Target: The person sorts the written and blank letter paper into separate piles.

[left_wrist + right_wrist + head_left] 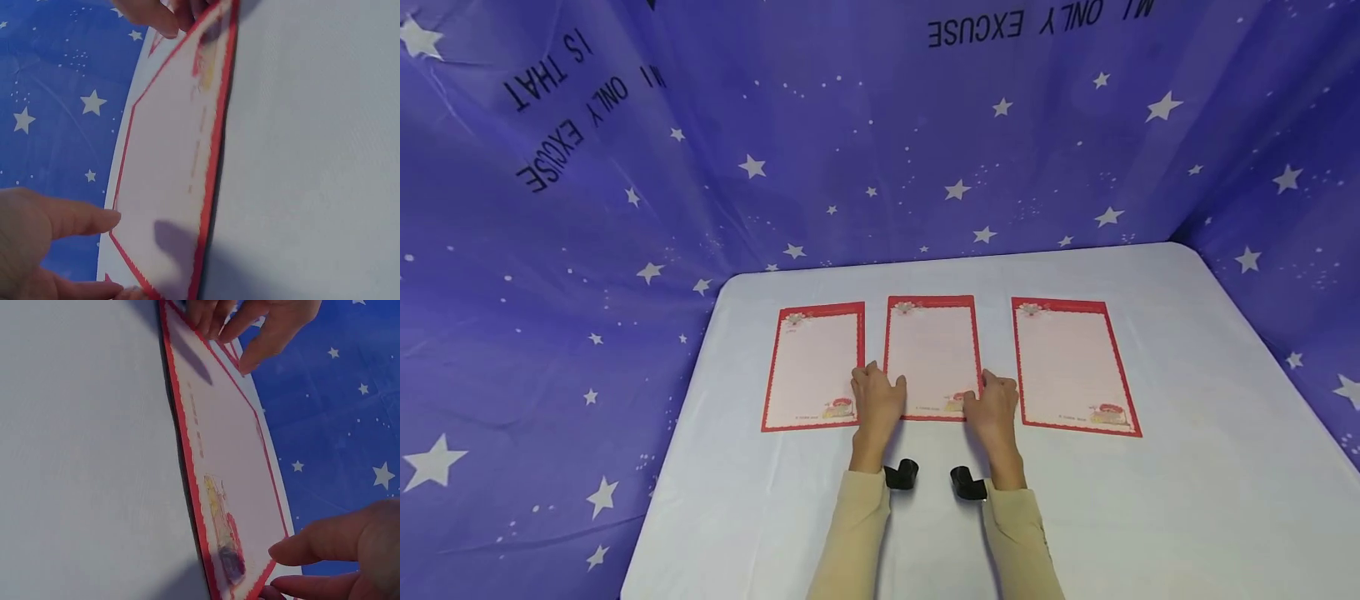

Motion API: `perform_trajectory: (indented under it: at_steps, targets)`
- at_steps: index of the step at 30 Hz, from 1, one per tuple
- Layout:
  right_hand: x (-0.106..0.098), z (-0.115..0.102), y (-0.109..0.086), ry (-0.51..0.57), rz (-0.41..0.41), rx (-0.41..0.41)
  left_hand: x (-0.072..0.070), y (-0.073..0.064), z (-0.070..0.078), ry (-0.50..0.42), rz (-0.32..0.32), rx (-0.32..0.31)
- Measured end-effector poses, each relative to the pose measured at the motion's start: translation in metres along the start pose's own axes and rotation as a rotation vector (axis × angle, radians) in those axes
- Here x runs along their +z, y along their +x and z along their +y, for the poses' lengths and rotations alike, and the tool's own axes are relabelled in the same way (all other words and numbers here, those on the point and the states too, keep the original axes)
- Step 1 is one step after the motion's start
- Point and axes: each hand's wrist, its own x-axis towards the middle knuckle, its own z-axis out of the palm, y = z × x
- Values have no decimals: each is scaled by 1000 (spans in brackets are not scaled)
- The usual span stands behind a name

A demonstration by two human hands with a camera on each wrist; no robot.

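On the table lies a red-bordered sheet (931, 358) with a pale middle, printed with a flower at its top and a small picture at its lower right. My left hand (877, 400) is at its left edge, thumb spread from the other fingers. Opposite, my right hand (992, 408) is at the lower right edge, its thumb reaching over the border. In the right wrist view, the right thumb (289, 549) is apart from the finger below it. The left wrist view has the left thumb (94, 219) over the sheet's border, other fingertips low at the edge.
A matching sheet (816, 367) lies to the left, another (1071, 362) to the right, both flat on the white tabletop (1187, 500). Purple starry cloth (910, 142) hangs behind and beside the table. Black wrist cameras (967, 483) sit at the beige cuffs.
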Motion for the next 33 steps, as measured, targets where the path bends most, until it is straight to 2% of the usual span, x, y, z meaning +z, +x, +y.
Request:
perform_trajectory:
  at_steps: [3, 6, 11, 17, 19, 21, 27, 30, 33]
  targets:
    - [2, 1, 1, 14, 6, 15, -2, 1, -2, 10, -53, -14]
    - [4, 0, 2, 33, 18, 25, -3, 2, -2, 36, -65, 7]
    - [10, -5, 0, 40, 41, 10, -5, 4, -2, 139, -18, 86]
    - [16, -6, -4, -21, 153, -75, 1, 2, -4, 213, 31, 191]
    - [17, -5, -5, -22, 171, -91, 2, 1, -4, 197, 44, 202]
    - [17, -3, -5, 27, 169, -101, 4, 0, -5, 161, 61, 201]
    - [10, -2, -2, 222, 144, -103, 3, -1, -2, -45, 98, 187]
    - [3, 0, -1, 250, 160, -97, 1, -3, 4, -127, 90, 196]
    - [-9, 4, 0, 282, 210, -77, 2, -5, 10, -204, 64, 192]
